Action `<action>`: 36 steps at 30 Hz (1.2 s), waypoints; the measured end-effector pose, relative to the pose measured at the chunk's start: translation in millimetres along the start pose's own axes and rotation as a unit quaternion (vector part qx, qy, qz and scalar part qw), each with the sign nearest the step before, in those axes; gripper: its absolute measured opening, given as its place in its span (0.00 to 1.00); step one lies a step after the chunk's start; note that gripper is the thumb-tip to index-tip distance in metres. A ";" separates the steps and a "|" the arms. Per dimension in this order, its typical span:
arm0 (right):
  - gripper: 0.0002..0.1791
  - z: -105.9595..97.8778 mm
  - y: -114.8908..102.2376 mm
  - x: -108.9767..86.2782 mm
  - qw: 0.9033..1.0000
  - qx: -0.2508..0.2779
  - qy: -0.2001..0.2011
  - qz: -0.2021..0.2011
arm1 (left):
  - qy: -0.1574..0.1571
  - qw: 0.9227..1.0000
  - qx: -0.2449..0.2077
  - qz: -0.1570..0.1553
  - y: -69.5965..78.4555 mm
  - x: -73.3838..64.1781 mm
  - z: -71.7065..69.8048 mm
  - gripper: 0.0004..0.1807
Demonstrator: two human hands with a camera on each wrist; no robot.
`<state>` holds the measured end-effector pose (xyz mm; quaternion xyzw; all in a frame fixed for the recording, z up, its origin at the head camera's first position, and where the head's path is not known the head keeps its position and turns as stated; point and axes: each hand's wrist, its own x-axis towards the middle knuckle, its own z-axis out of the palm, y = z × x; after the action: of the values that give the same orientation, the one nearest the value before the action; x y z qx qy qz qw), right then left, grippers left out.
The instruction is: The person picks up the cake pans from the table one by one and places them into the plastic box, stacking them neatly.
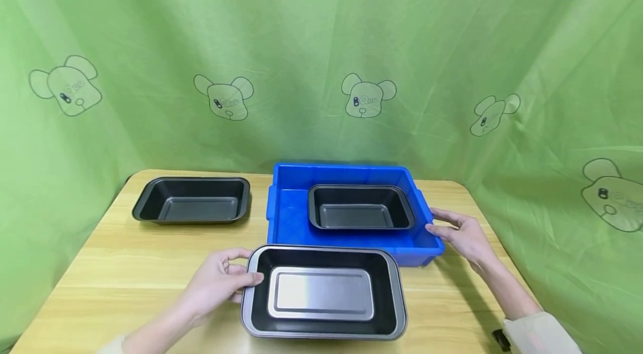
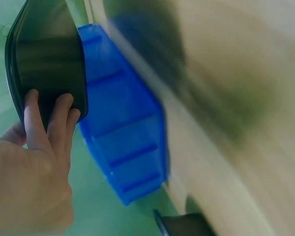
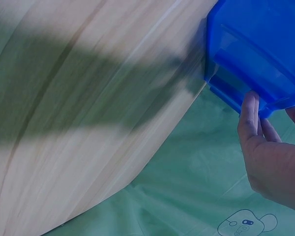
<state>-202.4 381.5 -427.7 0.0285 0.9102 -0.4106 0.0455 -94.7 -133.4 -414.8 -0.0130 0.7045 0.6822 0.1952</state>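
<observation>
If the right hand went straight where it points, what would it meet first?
The blue bin's right wall, which the right hand touches; past that, probably the loaf pan inside, though depth is unclear.

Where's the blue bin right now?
In the head view, the blue bin is on the table, just right of centre, between the nearest loaf pan and the green curtain.

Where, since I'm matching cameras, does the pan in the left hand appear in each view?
Head: the pan, bottom centre, left hand at its left end.
Left wrist: upper left, the pan seen from outside.
Right wrist: not in it.
Shared landmark: the blue bin, visible in all three.
</observation>
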 end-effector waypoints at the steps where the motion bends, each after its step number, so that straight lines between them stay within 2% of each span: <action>1: 0.38 0.1 -0.2 -0.2 1.000 0.001 0.000 -0.001 | 0.002 1.000 -0.001 0.002 3.0 0.3 -0.4 0.27; 8: 0.38 0.6 -2.6 -2.0 1.000 -0.002 0.004 -0.008 | 0.021 1.000 0.012 0.005 23.8 3.4 -3.9 0.29; 18: 0.38 -0.2 -3.4 -2.8 1.000 -0.004 0.001 0.005 | 0.022 0.999 0.020 0.036 49.5 15.9 -9.2 0.26; 27: 0.39 0.8 -0.7 -0.5 1.000 -0.003 0.002 -0.004 | 0.021 0.999 0.013 0.040 57.6 35.4 -8.5 0.24; 36: 0.38 0.7 0.7 0.9 1.000 0.006 -0.003 -0.009 | 0.028 0.999 0.006 0.035 61.7 62.9 -9.4 0.25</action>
<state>-203.2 381.5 -428.8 0.0196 0.9079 -0.4164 0.0442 -172.8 -122.6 -374.3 -0.0060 0.7135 0.6840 0.1518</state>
